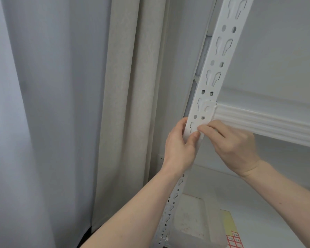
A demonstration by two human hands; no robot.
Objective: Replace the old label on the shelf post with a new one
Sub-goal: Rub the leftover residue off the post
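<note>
A white perforated shelf post (pixel 220 56) runs diagonally from top right down to bottom centre. My left hand (pixel 179 149) grips the post from its left side, thumb pressed on the front face just below the shelf beam. My right hand (pixel 231 142) reaches in from the right, its fingertips pinching at the post's face right beside my left thumb. A pale label-like patch (pixel 193 133) shows between the fingers; whether it is a label I cannot tell. A sheet of red-bordered labels (pixel 234 241) lies on the lower shelf at bottom right.
A white ribbed shelf beam (pixel 268 124) joins the post at hand height. Grey and cream curtains (pixel 115 104) hang close on the left. A translucent plastic box (pixel 193 219) and a yellow sheet (pixel 228 221) sit on the lower shelf below my arms.
</note>
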